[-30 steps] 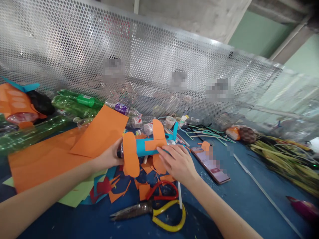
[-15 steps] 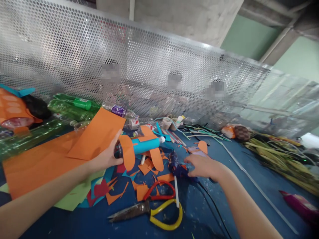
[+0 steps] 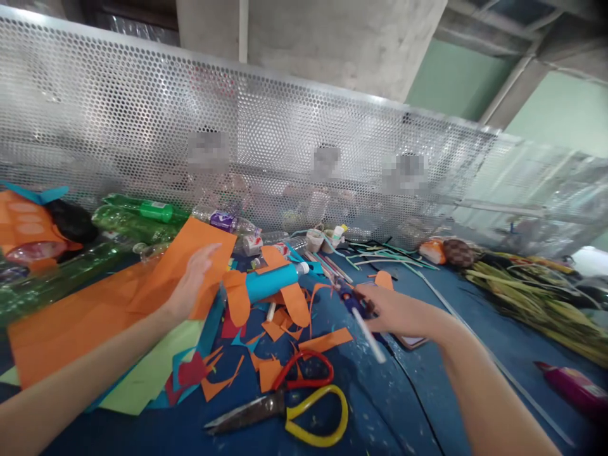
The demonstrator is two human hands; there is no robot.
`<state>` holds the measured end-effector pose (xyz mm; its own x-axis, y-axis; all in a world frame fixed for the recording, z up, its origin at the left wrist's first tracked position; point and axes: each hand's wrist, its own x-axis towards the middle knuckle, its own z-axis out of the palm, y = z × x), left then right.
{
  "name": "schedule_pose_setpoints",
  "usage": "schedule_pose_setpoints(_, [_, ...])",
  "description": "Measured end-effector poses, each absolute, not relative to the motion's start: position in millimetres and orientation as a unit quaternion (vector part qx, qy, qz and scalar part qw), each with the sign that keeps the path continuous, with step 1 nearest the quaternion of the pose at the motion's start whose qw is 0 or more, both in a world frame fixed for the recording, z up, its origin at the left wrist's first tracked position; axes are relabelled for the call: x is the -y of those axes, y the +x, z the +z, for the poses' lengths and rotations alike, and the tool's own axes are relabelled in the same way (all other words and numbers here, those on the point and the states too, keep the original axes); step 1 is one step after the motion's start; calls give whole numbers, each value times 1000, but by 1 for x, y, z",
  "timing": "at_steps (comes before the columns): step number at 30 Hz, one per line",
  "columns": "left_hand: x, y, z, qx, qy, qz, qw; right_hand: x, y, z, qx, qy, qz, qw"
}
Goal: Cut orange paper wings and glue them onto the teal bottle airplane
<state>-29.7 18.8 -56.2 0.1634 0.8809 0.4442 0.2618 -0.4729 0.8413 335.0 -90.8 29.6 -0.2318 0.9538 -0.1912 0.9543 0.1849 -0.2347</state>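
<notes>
My left hand (image 3: 192, 285) is off the bottle, its fingers stretched out and apart, over a loose orange paper sheet (image 3: 166, 272). To its right a small plastic bottle wrapped in blue paper (image 3: 270, 282) lies on its side, white cap to the right, with rounded orange paper pieces attached like wings. My right hand (image 3: 399, 310) is wrapped round a dark blue hot glue gun (image 3: 350, 297), its nozzle pointing away from me. A white glue stick (image 3: 370, 335) juts from the gun's back, and a black cord (image 3: 415, 392) trails toward me.
Large scissors (image 3: 285, 399) with red and yellow handles lie in front, near orange paper scraps (image 3: 270, 373). A phone (image 3: 412, 342) is partly hidden behind my right hand. Green bottles (image 3: 137, 218) stand along a perforated metal screen (image 3: 285, 120). Dry leaf strips (image 3: 522, 304) lie at right.
My right hand left the wrapped bottle, moved right and took up the glue gun, now raised slightly. My left hand let go of the bottle, which rests on the table, and drew left.
</notes>
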Motion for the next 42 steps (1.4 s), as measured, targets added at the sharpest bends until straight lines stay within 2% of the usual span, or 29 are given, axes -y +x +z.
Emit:
schedule_pose_setpoints(3, [-27, -31, -20, -384, 751, 453, 288, 98, 334, 43, -748, 634, -166, -103])
schedule_pose_setpoints(6, [-39, -19, 2, -379, 826, 290, 299, 98, 325, 46, -721, 635, -193, -200])
schedule_pose_setpoints(11, [-60, 9, -6, -283, 875, 175, 352, 87, 296, 27, -665, 568, -329, -357])
schedule_pose_setpoints(13, [-61, 15, -12, -268, 881, 164, 355, 82, 283, 16, -622, 561, -386, -386])
schedule_pose_setpoints(18, [-53, 23, -19, -261, 899, 171, 306, 78, 254, -7, -597, 542, -449, -385])
schedule_pose_setpoints(24, [-55, 32, -31, -228, 908, 187, 298, 79, 245, -13, -582, 609, -400, -360])
schedule_pose_setpoints(32, [-57, 35, -39, -271, 884, 188, 331, 84, 243, -10, -592, 645, -365, -316])
schedule_pose_setpoints(42, [-39, 41, -23, -272, 922, 177, 212, 86, 237, -15, -601, 631, -360, -334])
